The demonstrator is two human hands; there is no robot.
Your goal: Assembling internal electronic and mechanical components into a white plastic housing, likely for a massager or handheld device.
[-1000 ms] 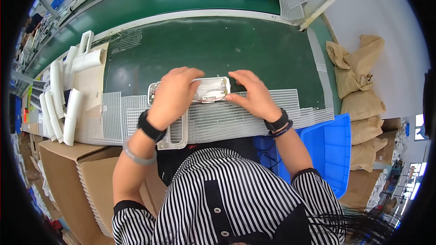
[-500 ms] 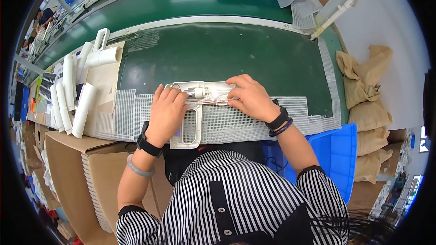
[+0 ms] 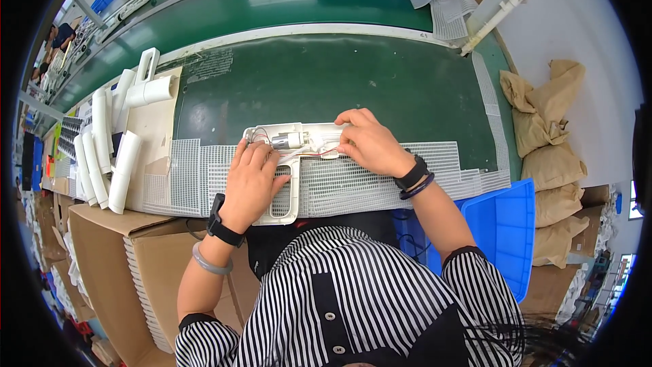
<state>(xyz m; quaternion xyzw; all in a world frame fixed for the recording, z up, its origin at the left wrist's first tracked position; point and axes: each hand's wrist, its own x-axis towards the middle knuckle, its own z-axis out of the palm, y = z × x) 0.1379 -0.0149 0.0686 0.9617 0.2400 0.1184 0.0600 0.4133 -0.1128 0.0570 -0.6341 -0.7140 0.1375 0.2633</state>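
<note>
An opened white plastic housing half (image 3: 291, 197) with a looped handle lies on the near edge of the bench, the handle toward me. Inside it sits a small cylindrical motor (image 3: 288, 141) with a silver body and white end, with thin wires around it. My left hand (image 3: 252, 180) grips the housing's left part, fingertips by the wires at its left end and thumb across the handle opening. At the right end, my right hand (image 3: 370, 141) pinches a red wire (image 3: 324, 154) between thumb and fingers, its index finger over the far edge. Its fingertips partly hide the wire's end.
White plastic tubes and housings (image 3: 125, 170) lie at the left on cardboard. White grid matting (image 3: 380, 180) covers the near bench edge. A blue bin (image 3: 499, 231) stands at the right, beside stacked brown sacks (image 3: 553, 170). An open cardboard box (image 3: 102, 245) is at the lower left.
My left hand has shifted slightly toward me and left, uncovering more wires and the motor. My right fingers have closed in on the red wire at the housing's right end.
</note>
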